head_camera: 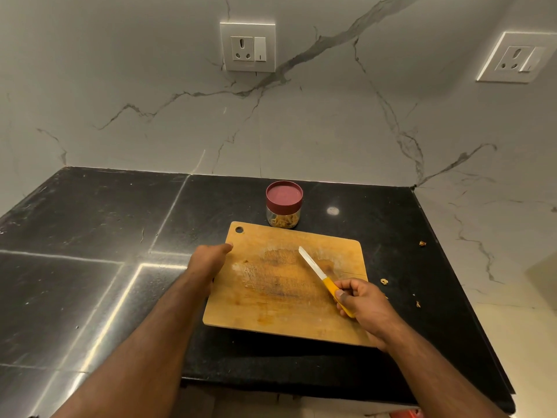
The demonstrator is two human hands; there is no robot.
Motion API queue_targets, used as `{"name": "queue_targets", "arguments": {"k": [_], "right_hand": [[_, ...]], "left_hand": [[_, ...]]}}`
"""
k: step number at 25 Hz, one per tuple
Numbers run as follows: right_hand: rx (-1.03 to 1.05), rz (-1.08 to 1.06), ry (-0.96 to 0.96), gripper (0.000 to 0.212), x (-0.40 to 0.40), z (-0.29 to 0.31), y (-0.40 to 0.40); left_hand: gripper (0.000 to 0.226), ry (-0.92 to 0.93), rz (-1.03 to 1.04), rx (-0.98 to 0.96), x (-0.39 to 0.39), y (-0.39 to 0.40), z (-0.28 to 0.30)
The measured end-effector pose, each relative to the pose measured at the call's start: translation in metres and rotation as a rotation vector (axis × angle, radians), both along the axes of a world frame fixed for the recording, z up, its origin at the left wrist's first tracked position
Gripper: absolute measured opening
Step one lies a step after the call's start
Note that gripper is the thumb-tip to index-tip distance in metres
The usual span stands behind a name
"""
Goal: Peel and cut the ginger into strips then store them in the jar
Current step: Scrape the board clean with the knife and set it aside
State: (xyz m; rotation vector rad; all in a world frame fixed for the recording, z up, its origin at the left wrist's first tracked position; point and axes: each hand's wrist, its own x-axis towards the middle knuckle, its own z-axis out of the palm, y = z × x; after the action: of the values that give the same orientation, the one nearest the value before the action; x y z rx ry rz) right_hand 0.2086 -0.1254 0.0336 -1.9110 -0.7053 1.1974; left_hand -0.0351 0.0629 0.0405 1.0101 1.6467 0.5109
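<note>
A wooden cutting board (271,309) lies on the black counter, bare except for damp marks. My right hand (366,303) grips a knife (316,271) by its yellow handle, with the white blade lying low over the board and pointing up-left. At the board's left edge my left hand (209,257) holds the rim, thumb on top and fingers hidden beneath. Behind the board stands a small glass jar (283,218) with its maroon lid (284,193) on; ginger strips show through the glass.
The black counter (90,236) meets a marble wall behind and to the right. Small ginger scraps (383,281) lie on the counter right of the board. Two wall sockets (247,46) sit on the wall. The counter's front edge runs close below the board.
</note>
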Motion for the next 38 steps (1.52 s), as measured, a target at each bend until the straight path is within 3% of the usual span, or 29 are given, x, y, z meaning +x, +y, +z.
{"name": "queue_targets", "arguments": {"k": [5, 12, 22, 30, 38], "right_hand": [[0.037, -0.034, 0.042, 0.015, 0.001, -0.001, -0.004], [0.114, -0.020, 0.105, 0.015, 0.000, 0.002, -0.013], [0.261, 0.166, 0.165, 0.015, -0.019, 0.007, -0.045], [0.320, 0.151, 0.155, 0.015, -0.067, 0.031, -0.119], [0.235, 0.113, 0.060, 0.013, -0.129, 0.024, -0.244]], "left_hand": [[0.030, -0.182, -0.083, -0.056, -0.007, -0.012, 0.006], [0.028, -0.068, -0.007, 0.103, -0.013, -0.039, 0.024], [0.028, -0.111, 0.242, 0.162, -0.062, -0.126, 0.043], [0.031, -0.144, 0.246, 0.195, -0.112, -0.205, 0.052], [0.027, -0.206, 0.215, 0.151, -0.160, -0.315, 0.023]]}}
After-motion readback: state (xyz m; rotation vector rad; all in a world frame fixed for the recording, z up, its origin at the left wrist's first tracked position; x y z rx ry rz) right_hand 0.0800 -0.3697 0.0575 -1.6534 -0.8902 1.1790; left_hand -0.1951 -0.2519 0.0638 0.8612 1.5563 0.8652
